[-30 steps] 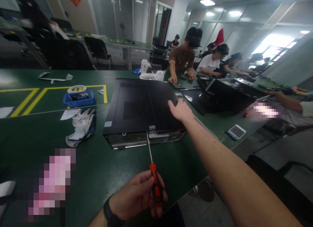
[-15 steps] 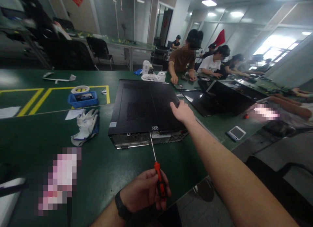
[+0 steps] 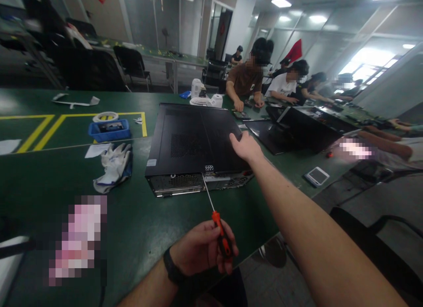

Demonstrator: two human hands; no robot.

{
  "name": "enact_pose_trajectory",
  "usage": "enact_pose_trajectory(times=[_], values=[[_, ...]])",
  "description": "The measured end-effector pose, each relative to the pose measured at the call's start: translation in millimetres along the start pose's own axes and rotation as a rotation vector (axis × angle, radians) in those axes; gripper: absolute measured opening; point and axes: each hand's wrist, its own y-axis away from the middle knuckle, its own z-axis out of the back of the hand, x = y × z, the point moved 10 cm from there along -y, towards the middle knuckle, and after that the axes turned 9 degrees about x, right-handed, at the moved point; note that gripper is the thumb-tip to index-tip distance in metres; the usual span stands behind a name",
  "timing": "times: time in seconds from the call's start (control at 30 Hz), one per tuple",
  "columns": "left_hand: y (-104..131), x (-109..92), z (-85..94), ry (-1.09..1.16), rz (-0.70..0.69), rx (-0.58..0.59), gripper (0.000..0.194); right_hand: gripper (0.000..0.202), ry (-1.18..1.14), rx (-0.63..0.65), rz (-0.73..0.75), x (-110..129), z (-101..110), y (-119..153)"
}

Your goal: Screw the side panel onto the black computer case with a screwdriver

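A black desktop computer case (image 3: 188, 141) lies flat on the green table, with a perforated metal side facing me. My left hand (image 3: 208, 249), wearing a dark wristband, has its fingers wrapped round the red and black handle of a screwdriver (image 3: 222, 236). The shaft slants up and leftward, and its tip meets the case's near edge just below a small patterned label (image 3: 209, 168). On the right part of the case rests my right hand (image 3: 247, 147), thumb on the top panel and fingers bent toward the right edge; their tips are partly hidden.
Left of the case lie white work gloves (image 3: 114, 166), a blue bin (image 3: 109, 129) and a tape roll (image 3: 105, 116). Another open black case (image 3: 307, 126) stands at right, near a grey handheld device (image 3: 316, 176). A white fan (image 3: 205, 99) sits behind. Several people work along the table.
The screwdriver handle and my left hand have shifted slightly to the right, so the shaft leans more. The tip stays at the case edge. My right hand keeps its place on the case.
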Motion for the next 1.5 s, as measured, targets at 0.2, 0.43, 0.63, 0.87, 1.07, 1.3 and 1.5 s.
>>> enact_pose_trajectory(times=[0.2,0.43,0.63,0.87,1.07,1.3,1.5], values=[[16.5,-0.1,2.6,0.019,-0.057,-0.034,0.025,0.076,-0.006,-0.014,0.004,-0.9,-0.1,-4.0],[16.8,4.2,4.3,0.044,-0.113,-0.087,0.016,0.073,0.003,-0.026,0.009,2.1,2.3,-0.6],[16.9,5.8,6.5,0.033,-0.154,-0.129,0.014,0.073,0.000,-0.015,-0.001,1.5,1.1,-1.7],[18.0,5.3,3.3,0.034,-0.148,-0.117,0.021,0.074,-0.006,-0.032,0.004,-0.6,1.3,-4.6],[15.7,-0.8,-4.5,0.018,-0.148,-0.122,0.027,0.075,-0.011,-0.025,0.001,-1.4,0.6,-5.1],[16.2,1.1,-0.9,-0.006,-0.123,-0.133,0.024,0.073,-0.017,-0.027,0.013,1.1,1.6,-2.9],[17.2,3.1,9.8,-0.092,-0.172,-0.122,0.015,0.071,-0.012,-0.021,0.004,1.2,1.4,-2.8]])
